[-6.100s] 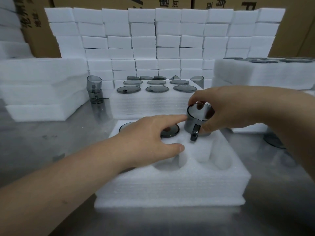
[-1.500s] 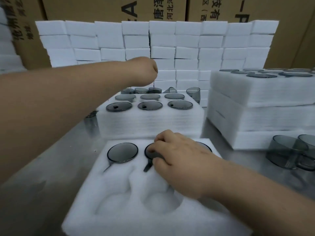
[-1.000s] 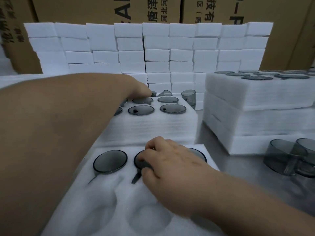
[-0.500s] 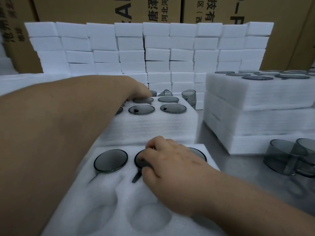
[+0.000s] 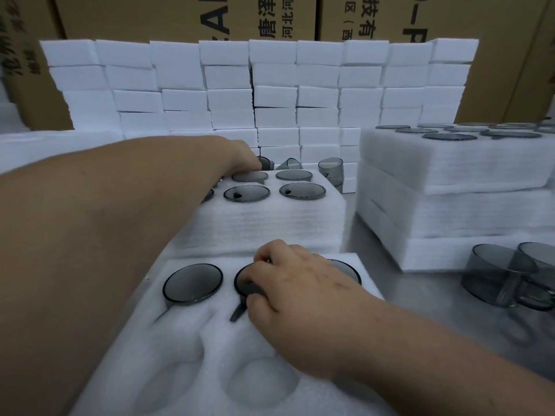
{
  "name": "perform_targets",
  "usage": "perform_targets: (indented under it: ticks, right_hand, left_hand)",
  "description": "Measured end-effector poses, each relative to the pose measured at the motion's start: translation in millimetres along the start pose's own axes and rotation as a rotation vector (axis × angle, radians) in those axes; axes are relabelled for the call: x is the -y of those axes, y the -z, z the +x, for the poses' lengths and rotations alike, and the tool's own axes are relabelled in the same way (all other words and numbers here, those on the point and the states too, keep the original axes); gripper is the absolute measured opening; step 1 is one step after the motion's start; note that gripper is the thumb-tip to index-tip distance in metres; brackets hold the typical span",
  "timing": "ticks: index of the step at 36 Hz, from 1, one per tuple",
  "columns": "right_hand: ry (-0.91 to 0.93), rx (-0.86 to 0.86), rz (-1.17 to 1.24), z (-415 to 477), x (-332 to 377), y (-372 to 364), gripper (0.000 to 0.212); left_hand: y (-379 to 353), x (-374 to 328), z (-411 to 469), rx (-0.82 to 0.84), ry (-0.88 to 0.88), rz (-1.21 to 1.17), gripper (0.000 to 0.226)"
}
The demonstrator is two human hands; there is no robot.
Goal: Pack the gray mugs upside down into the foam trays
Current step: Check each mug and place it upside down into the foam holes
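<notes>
My left hand (image 5: pixel 240 156) reaches past the full back tray (image 5: pixel 270 217) to the loose mugs (image 5: pixel 289 164) behind it — grip hidden, can't tell. Near tray (image 5: pixel 186 340): back row filled, front pockets empty. Right hand (image 5: pixel 300 295) lies flat on the middle mug (image 5: pixel 244 285), holding nothing — I'd press straight down, handle in its slot.

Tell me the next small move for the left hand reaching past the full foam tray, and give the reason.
Probably close the left hand on the loose gray mug at its fingertips and bring it back: the near white foam tray shows empty pockets in its front row, while the right hand rests on a seated mug.
</notes>
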State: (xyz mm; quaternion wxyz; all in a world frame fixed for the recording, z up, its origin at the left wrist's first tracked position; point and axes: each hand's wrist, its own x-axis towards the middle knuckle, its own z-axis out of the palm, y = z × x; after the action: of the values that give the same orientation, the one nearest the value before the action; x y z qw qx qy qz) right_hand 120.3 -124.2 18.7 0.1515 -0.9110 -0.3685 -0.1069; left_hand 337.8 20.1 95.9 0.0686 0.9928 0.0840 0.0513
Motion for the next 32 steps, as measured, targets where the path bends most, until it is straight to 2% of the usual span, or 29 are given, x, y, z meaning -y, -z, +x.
perform_targets:
  ticks: [3,7,14,18,22,28,32]
  right_hand:
    - [0.0,0.002,-0.008,0.1,-0.3,0.1,0.034]
    - [-0.005,0.002,0.008,-0.1,-0.4,-0.2,0.033]
    - [-0.008,0.015,-0.011,1.1,-1.1,-0.4,0.034]
    - [-0.016,0.026,-0.018,1.9,-1.8,-0.6,0.035]
    - [-0.024,0.038,-0.025,2.4,-2.0,0.1,0.035]
    - [-0.044,0.054,-0.02,2.7,-3.0,0.9,0.035]
    - [-0.062,0.067,-0.01,4.0,-3.7,2.8,0.035]
  left_hand:
    - [-0.3,2.9,2.1,-0.112,-0.01,-0.018,0.026]
    - [2.2,5.0,6.7,-0.235,-0.029,-0.27,0.042]
    - [26.7,7.7,-11.2,-0.435,-0.083,-0.546,0.052]
    - [35.3,7.4,-33.7,-0.557,-0.213,-0.705,0.041]
    - [44.6,0.3,-69.7,-0.658,-0.255,-0.975,0.031]
    - [38.4,-1.2,-154.0,-0.642,-0.373,-1.376,0.018]
    - [17.3,7.9,-200.6,-0.592,-0.339,-1.473,0.031]
